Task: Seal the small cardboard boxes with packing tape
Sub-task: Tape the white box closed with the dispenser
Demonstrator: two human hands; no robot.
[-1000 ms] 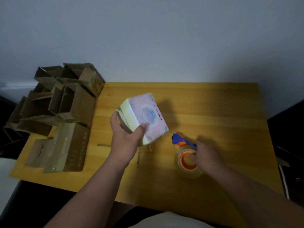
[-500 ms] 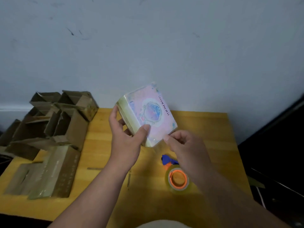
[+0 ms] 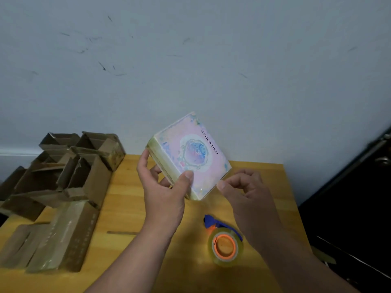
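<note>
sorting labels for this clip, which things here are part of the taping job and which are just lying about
In the job:
- pink printed box, held up by the left hand
- right hand, fingertips at the box's lower corner
- tape roll in its blue and orange dispenser, on the table
- brown cardboard boxes, piled at the left

Lying about:
- dark furniture at the right

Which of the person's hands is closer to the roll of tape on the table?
Right. The right hand hangs above the tape roll; the left hand grips the pink box farther left.
</note>
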